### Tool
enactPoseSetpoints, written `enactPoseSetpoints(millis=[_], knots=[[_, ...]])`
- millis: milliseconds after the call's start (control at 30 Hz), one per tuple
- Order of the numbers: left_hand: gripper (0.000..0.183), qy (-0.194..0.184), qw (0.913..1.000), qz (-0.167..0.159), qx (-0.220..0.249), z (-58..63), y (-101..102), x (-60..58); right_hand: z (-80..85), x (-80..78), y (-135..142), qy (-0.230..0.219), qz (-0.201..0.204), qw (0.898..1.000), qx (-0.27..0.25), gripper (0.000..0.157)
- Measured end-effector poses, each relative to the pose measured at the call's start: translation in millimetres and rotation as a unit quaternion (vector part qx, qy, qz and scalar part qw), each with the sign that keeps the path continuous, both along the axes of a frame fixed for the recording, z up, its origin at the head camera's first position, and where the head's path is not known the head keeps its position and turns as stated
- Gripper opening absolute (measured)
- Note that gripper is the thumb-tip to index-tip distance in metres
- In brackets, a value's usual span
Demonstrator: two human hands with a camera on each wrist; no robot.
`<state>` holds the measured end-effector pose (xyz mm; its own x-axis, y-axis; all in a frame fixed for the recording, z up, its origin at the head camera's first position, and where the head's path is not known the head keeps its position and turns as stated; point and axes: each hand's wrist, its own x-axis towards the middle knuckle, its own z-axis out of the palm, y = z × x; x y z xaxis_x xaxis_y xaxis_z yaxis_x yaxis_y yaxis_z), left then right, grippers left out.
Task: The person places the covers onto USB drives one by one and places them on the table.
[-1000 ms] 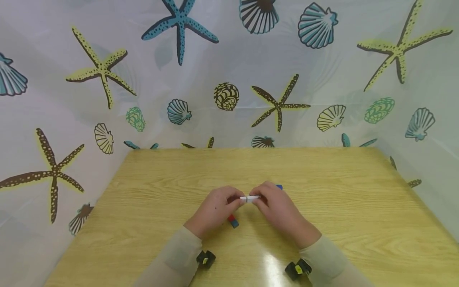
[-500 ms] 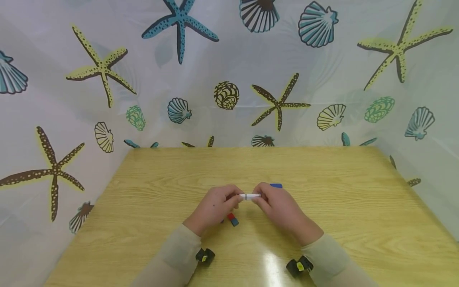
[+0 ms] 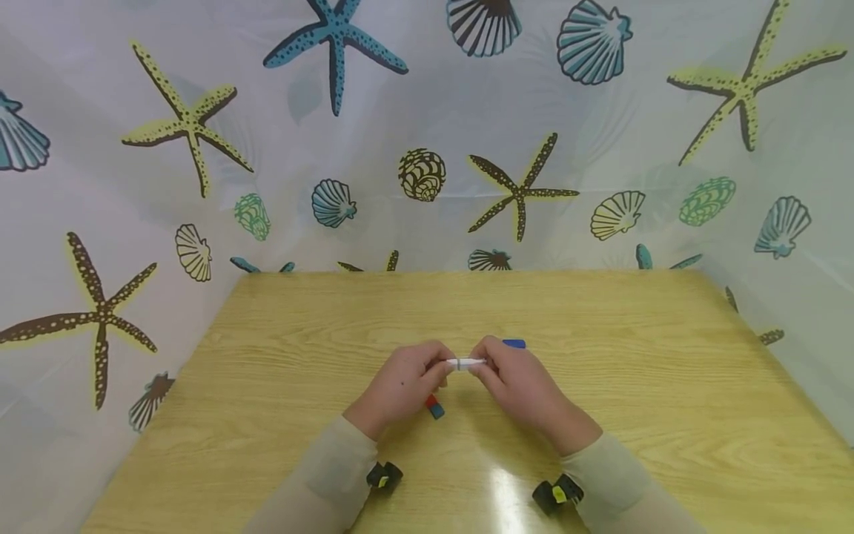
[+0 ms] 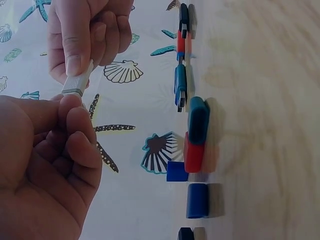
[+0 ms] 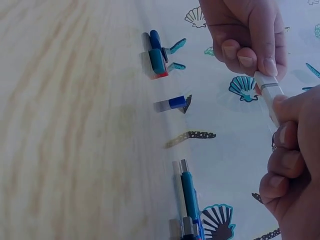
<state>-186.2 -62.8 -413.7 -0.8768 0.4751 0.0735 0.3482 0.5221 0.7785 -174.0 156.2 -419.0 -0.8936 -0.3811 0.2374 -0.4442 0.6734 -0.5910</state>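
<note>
Both hands meet over the middle of the table at a small white USB flash drive [image 3: 463,364] with a grey band around it. My left hand [image 3: 400,380] pinches its left end between thumb and fingers. The other end is pinched by my right hand [image 3: 519,382]. In the right wrist view the white drive [image 5: 270,95] slants between the two sets of fingertips, the band nearer the left hand. Below the hands, a teal USB drive [image 4: 180,85] lies with its metal connector bare, close to a hollow teal cap [image 4: 198,120].
A blue piece [image 3: 514,343] lies just beyond the right hand. By the left hand are a red piece [image 3: 430,402] and a blue-grey one [image 3: 437,411]. The left wrist view also shows a blue cap [image 4: 198,201]. A patterned sheet [image 3: 427,111] hangs behind the wooden table [image 3: 300,319].
The white drive, slightly tilted a second ago, now lies level between the hands. My right hand has shifted slightly, showing more of the blue piece behind it. Both grips stay the same.
</note>
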Motion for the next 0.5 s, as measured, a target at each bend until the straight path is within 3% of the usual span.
enactPoseSetpoints(millis=[367,500], knots=[[0.017,-0.010,0.9998,-0.005,-0.016,0.6,2.8,1.4,1.3,1.4,0.5,0.002,0.019,1.000,-0.006,0.006],[0.016,0.002,0.9997,-0.010,-0.023,0.7,2.3,1.1,0.4,0.2,-0.2,0.001,0.021,1.000,-0.005,0.006]])
